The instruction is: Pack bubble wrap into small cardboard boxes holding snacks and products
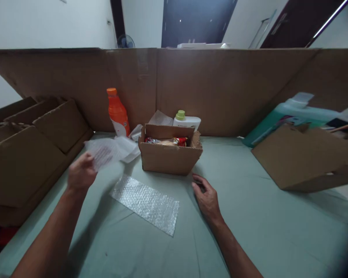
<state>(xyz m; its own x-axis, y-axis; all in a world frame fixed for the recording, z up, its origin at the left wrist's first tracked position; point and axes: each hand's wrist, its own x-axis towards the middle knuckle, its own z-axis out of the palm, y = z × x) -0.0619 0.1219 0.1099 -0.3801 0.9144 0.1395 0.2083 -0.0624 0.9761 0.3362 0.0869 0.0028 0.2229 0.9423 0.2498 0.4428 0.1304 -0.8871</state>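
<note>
Pinched in my left hand (pixel 82 172) is a thin, whitish see-through plastic sheet (pixel 106 152), blurred by motion and raised off the table at the left. My right hand (pixel 205 195) rests on the cloth with its fingers loosely curled and apart, holding nothing. Just beyond it stands a small open cardboard box (pixel 169 158), with red-and-clear packets (pixel 174 141) inside. Between my hands a flat piece of bubble wrap (pixel 149 202) lies on the cloth. More crumpled clear plastic (pixel 136 132) sits by the box's left side.
An orange bottle (pixel 118 112) and a white bottle with a green cap (pixel 187 120) stand behind the box. Large cardboard boxes (pixel 26 166) line the left. At right, a tilted carton (pixel 304 158) stands before a teal jug (pixel 278 119). A cardboard wall (pixel 220 85) closes the back.
</note>
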